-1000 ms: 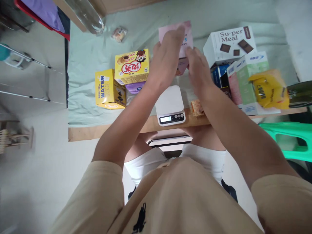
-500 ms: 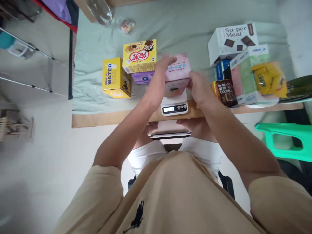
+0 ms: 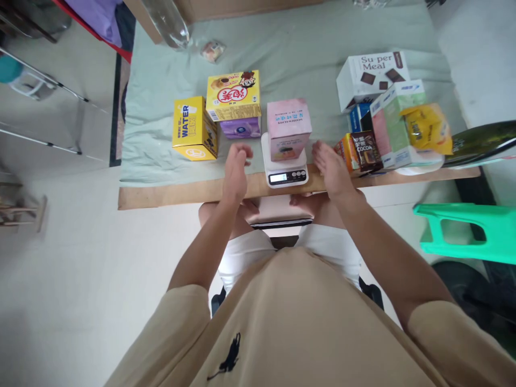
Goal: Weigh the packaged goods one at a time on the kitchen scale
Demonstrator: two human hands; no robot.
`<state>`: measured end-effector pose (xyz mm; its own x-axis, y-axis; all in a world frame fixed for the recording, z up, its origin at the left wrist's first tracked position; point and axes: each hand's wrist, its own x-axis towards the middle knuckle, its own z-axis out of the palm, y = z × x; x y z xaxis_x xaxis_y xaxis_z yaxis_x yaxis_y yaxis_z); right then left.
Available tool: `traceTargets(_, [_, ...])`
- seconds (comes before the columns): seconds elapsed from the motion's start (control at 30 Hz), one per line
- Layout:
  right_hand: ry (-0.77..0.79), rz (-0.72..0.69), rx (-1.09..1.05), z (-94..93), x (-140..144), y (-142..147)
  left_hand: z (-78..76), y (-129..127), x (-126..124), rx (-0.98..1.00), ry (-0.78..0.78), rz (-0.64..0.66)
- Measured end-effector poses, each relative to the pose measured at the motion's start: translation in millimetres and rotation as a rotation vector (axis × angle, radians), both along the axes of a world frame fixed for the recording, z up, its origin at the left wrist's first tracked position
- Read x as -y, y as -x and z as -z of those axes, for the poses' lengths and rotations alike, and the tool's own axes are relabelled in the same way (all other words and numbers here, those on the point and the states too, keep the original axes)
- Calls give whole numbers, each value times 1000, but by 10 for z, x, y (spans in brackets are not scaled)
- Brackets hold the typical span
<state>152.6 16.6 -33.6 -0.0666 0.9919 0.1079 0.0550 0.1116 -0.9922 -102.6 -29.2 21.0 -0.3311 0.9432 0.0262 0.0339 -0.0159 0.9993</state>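
Your left hand (image 3: pixel 236 172) hovers just left of the white kitchen scale (image 3: pixel 284 167), fingers loosely curled and holding nothing. Your right hand (image 3: pixel 331 167) hovers just right of the scale, palm turned inward, fingers spread and likewise empty. Neither hand touches the pink carton (image 3: pixel 287 128), which stands upright on the scale's platform between them, its printed top tilted toward you. The scale sits at the near edge of the table (image 3: pixel 169 192), on the strip of bare wood below the pale green cloth (image 3: pixel 298 59), with its display and buttons facing you; the reading is too small to make out.

To the left of the scale, a yellow box marked WATER (image 3: pixel 193 129) stands on the cloth, and just right of it a yellow snack box with red lettering (image 3: pixel 233 95) lies on top of a purple box (image 3: pixel 240 129). To the right of your right hand, a small dark COCOA packet (image 3: pixel 365 152) lies near the table edge. Beyond it are a blue box (image 3: pixel 358 117), a white box marked Super Meal (image 3: pixel 373 75), a pale green and pink carton (image 3: pixel 397 121) and a yellow bag (image 3: pixel 428 128) resting on that carton. A small wrapped snack (image 3: pixel 213 50) lies at the far left of the cloth. A green plastic stool (image 3: pixel 467 231) stands on the floor at your right.
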Motion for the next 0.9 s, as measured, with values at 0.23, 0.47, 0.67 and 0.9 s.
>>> traceTargets(0.23, [-257, 38, 324, 376, 687, -293, 527, 130, 578, -106, 62, -33])
traceTargets(0.47, [-448, 52, 383, 640, 822, -208, 675, 15, 695, -110, 82, -86])
traceTargets(0.67, [-469, 124, 356, 738, 871, -123, 670, 42, 652, -32, 69, -207])
traceTargets(0.9, [-433, 146, 342, 736, 855, -89, 654, 34, 558, -5, 78, -247])
